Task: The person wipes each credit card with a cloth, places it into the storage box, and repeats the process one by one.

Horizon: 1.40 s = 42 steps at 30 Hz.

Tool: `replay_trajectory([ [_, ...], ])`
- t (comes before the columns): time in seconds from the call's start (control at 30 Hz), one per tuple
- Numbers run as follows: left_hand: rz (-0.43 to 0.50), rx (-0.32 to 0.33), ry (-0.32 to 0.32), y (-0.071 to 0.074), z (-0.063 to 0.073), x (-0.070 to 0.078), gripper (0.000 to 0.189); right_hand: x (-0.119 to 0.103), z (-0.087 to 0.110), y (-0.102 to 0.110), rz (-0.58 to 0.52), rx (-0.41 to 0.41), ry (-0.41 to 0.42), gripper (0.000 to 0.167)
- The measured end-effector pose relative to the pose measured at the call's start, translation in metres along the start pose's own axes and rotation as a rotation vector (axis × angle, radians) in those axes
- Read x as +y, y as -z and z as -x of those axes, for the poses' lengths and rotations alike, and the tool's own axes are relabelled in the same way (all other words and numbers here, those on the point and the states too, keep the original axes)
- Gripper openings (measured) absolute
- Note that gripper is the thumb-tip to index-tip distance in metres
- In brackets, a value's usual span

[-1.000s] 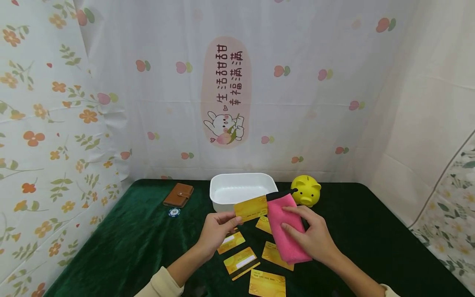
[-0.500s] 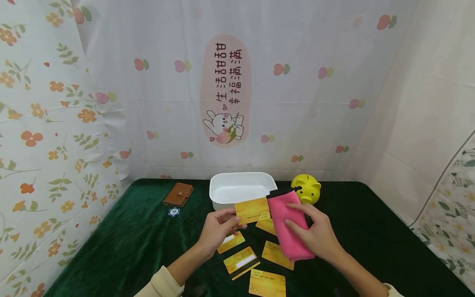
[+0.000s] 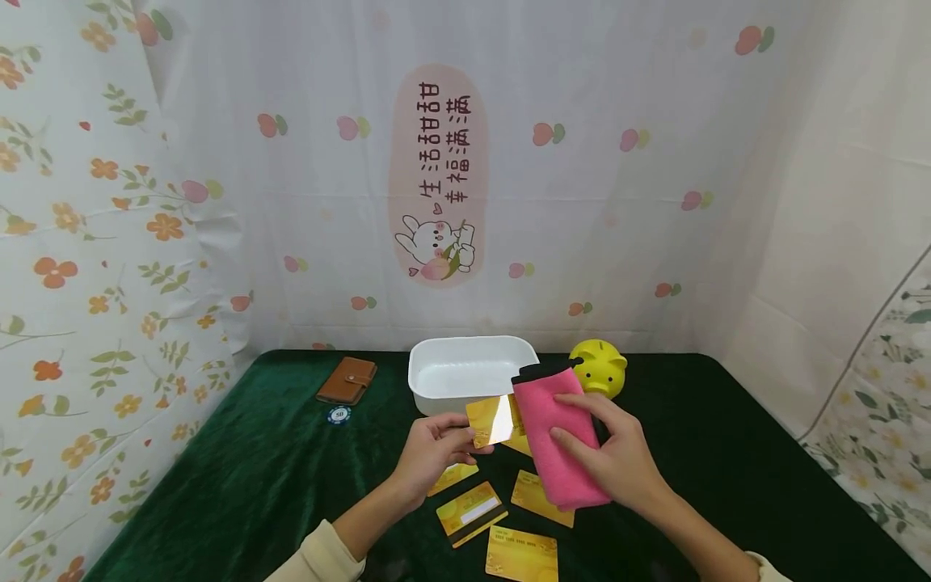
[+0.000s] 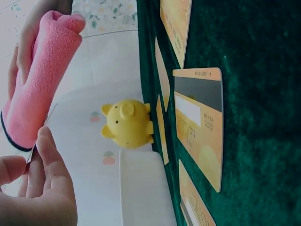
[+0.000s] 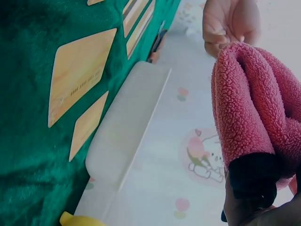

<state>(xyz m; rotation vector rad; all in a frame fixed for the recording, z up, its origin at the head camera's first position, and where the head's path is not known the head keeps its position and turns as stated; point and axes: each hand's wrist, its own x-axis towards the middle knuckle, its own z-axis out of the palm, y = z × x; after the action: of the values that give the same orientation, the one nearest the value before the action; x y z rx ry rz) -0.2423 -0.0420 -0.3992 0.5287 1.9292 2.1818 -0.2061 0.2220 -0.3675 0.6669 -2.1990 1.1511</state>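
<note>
I am holding the card (image 3: 482, 420) above the table (image 3: 291, 485), just in front of the tub (image 3: 440, 404), and by my judgement its hold is where trouble could be starting. I am pinching it only near one end, so a drag from the pink cloth (image 3: 554, 462) could be twisting it loose and sending it down among the loose cards (image 3: 522, 554) below. If I were squeezing too lightly it could be slipping; too hard, and it could be bowing. The cloth is bulky and soft, so its folds could be slumping over the card and hiding the edge I am minding. My left hand (image 3: 440, 453) is closing thumb and fingers on the card's near end, with hardly any gap between them. My right hand (image 3: 618, 453) is gripping the cloth, forefinger and thumb lying spread across its near face. The card's other end is disappearing at the cloth's side; whether it is lying inside a fold or just behind, I can't fairly tell from here.
</note>
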Motion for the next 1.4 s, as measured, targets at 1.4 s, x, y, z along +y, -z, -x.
replay_trajectory([
  [1.4, -0.145, -0.079, -0.234, 0.001, 0.008, 0.001, 0.029, -0.019, -0.010, -0.039, 0.012, -0.054, 0.073, 0.042],
])
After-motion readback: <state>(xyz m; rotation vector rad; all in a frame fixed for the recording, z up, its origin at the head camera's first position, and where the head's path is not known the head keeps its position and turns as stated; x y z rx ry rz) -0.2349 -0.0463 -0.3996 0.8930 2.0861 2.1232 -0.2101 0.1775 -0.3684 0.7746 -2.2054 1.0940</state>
